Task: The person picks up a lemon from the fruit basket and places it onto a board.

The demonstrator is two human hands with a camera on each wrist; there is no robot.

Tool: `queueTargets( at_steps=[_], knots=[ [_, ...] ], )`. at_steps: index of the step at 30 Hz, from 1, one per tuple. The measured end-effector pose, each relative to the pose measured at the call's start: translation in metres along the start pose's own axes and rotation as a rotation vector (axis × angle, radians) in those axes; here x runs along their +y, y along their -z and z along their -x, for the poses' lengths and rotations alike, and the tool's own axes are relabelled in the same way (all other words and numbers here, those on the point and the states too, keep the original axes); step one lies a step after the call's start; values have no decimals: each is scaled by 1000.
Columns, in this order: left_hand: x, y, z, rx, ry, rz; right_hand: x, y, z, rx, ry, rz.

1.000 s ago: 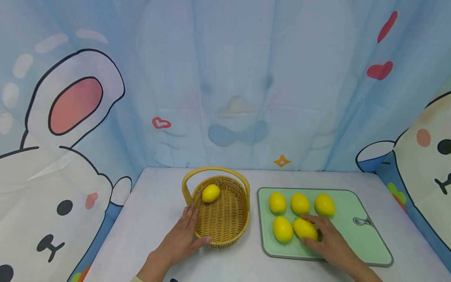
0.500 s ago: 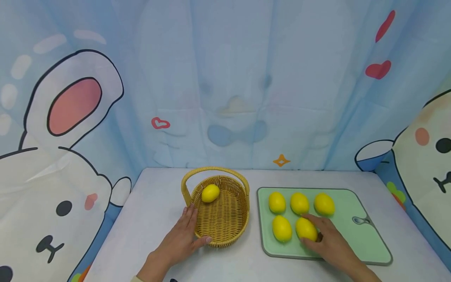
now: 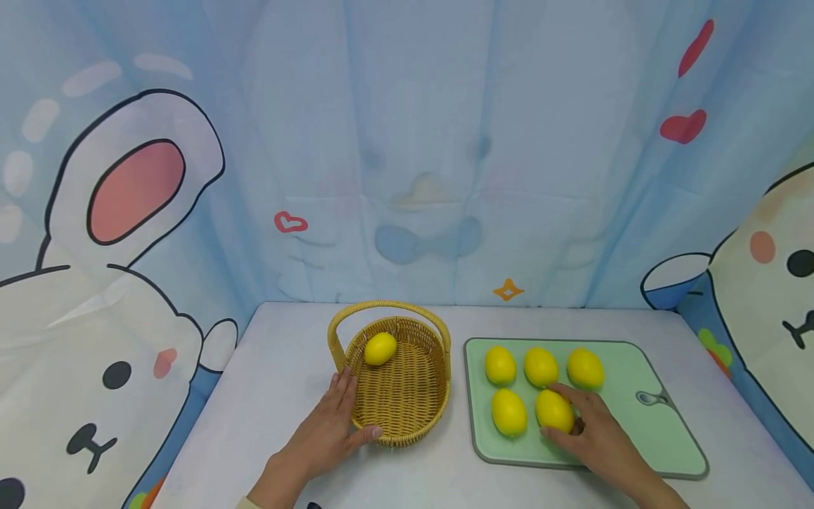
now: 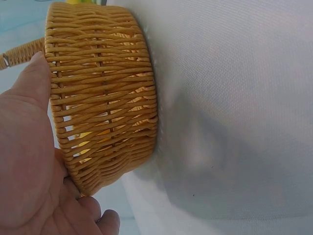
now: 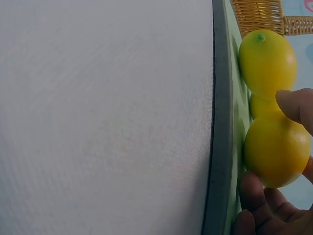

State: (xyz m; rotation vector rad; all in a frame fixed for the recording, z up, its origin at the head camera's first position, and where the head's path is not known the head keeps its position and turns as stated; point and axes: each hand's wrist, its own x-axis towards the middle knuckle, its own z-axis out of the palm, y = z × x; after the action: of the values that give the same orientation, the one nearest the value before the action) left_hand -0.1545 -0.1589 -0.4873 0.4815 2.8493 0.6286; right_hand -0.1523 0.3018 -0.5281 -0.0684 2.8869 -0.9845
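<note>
A round yellow wicker basket with an arched handle stands on the table with one lemon inside, near its back left wall. My left hand rests against the basket's left front, fairly straight fingers along the left rim and thumb at the front. In the left wrist view the thumb touches the woven side near the rim. On the green cutting board, my right hand holds a lemon between thumb and fingers. The right wrist view shows this lemon low against the board.
Further lemons lie on the board: one left of the held one, and a back row of three, including the left, middle and right lemons. A printed curtain hangs behind the white table.
The lemon in my right hand has turned from a slant to more upright and shifted slightly right, away from its left neighbour. My left hand and the basket have stayed in place.
</note>
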Motion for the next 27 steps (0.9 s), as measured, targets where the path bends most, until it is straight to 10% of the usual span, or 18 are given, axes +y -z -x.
queueTargets(
  at_steps=[27],
  knots=[
    [0, 0, 0, 4, -4, -9, -3, 10, 3, 54, 15, -6]
  ],
)
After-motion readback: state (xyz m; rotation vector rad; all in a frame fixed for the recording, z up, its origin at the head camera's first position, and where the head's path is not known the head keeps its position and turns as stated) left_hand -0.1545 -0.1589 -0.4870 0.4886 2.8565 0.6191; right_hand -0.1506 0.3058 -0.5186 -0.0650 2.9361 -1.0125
